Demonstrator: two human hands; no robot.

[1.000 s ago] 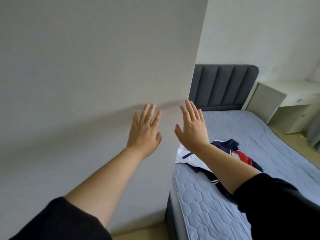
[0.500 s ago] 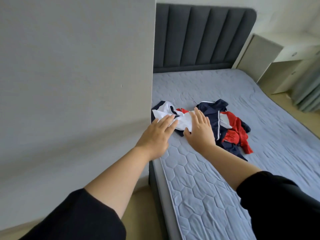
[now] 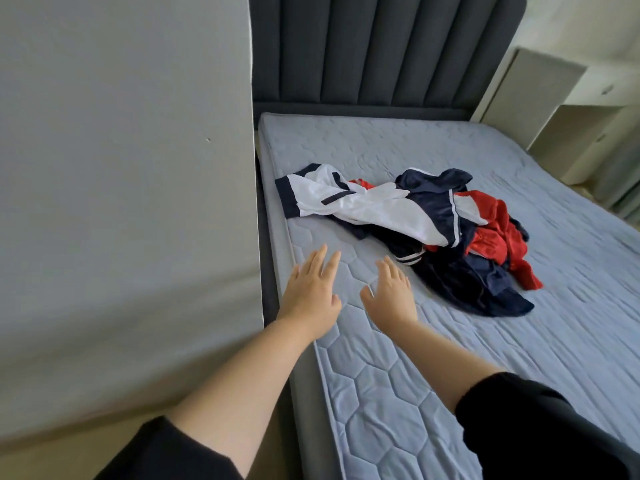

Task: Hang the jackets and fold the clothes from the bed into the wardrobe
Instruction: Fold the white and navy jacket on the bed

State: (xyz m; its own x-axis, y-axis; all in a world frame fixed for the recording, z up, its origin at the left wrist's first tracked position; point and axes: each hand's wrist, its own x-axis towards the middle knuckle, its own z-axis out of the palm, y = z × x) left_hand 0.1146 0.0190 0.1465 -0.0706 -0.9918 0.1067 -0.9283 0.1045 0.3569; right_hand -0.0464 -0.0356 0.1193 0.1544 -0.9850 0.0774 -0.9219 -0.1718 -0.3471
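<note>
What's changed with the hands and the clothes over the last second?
Both hands, left hand and right hand, dropped from in front of the wall to just above the mattress, open and short of the clothes pile. The pile stayed put, untouched.

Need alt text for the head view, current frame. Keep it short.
Two open hands, left and right, reach over a blue quilted mattress toward a heap of clothes in white, navy and red, holding nothing. A dark padded headboard stands behind the bed, and a grey wall fills the left.
</note>
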